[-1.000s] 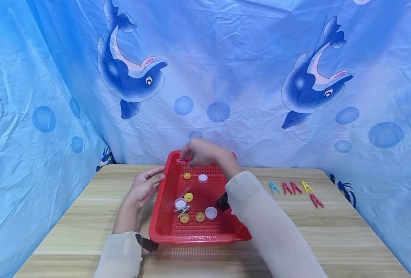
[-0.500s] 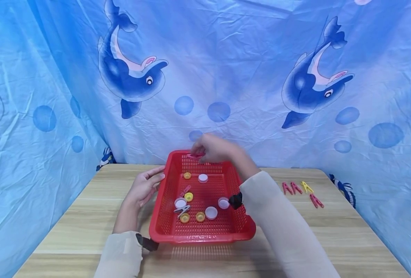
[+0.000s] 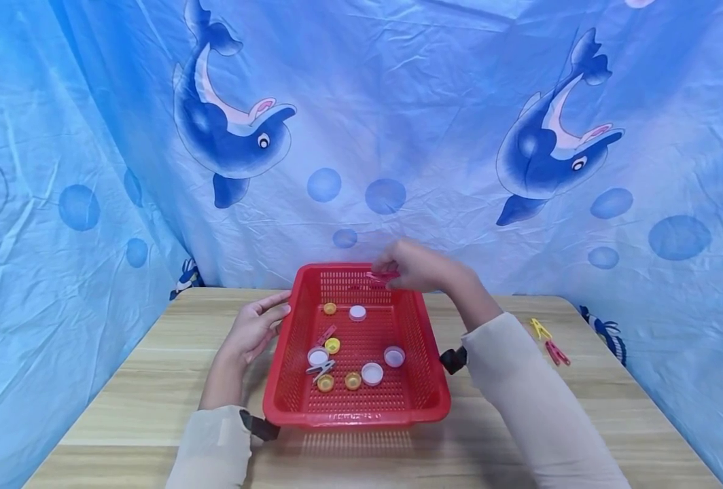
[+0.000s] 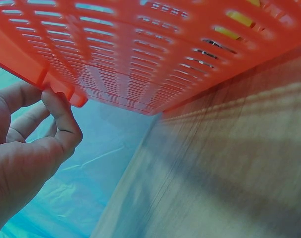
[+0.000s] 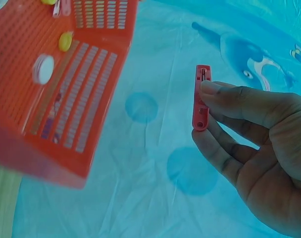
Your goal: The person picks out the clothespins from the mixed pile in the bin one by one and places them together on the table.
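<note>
A red clothespin (image 5: 201,98) is pinched between the thumb and fingers of my right hand (image 3: 415,266), above the far right part of the basket's back rim. My left hand (image 3: 253,331) holds the left rim of the red plastic basket (image 3: 355,419); in the left wrist view its thumb (image 4: 61,111) lies against the rim. Inside the basket lie a pink clothespin (image 3: 326,335), a grey clothespin (image 3: 321,370), several yellow and orange caps (image 3: 352,381) and several white round caps (image 3: 372,373).
On the wooden table (image 3: 135,380) to the right lie a yellow clothespin (image 3: 541,329) and a red clothespin (image 3: 557,352). A blue dolphin-print cloth (image 3: 361,122) hangs behind and along the sides. My right forearm covers part of the table.
My right hand has moved right along the basket's back rim with the red clothespin, and the forearm now covers other clothespins on the table. My left hand has stayed put.
</note>
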`<control>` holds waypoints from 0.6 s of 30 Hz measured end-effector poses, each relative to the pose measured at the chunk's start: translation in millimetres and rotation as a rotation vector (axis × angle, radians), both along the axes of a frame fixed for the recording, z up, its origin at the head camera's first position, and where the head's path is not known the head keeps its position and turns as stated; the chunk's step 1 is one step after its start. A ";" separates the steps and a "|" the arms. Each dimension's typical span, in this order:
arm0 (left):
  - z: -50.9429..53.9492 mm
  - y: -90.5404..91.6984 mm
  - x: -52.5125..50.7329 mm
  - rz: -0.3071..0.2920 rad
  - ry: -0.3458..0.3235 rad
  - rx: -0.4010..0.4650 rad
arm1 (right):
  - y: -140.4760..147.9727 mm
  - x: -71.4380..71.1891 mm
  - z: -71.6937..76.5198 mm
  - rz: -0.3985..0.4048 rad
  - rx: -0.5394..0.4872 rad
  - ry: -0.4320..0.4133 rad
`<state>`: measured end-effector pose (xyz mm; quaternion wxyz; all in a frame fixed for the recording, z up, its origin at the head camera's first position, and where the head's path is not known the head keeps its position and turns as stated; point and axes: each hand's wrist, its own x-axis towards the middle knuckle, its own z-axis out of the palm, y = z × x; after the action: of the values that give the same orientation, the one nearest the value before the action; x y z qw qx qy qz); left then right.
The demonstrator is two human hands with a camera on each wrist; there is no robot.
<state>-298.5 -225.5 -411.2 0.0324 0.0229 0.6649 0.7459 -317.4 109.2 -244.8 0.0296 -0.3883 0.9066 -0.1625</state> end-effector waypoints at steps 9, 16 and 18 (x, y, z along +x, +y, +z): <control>-1.8 0.2 -0.4 -0.003 0.013 -0.001 | 45.4 4.2 -10.3 -0.029 -0.060 0.002; -1.4 -0.6 -0.1 -0.004 0.007 -0.012 | 81.6 6.1 -24.1 -0.084 -0.051 0.029; -0.8 0.2 0.2 -0.003 0.007 -0.011 | 92.0 7.5 -29.1 -0.118 -0.050 0.021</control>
<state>-298.3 -225.3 -411.9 0.0316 0.0264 0.6690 0.7422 -309.9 201.2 -273.9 0.0008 -0.3363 0.9239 -0.1824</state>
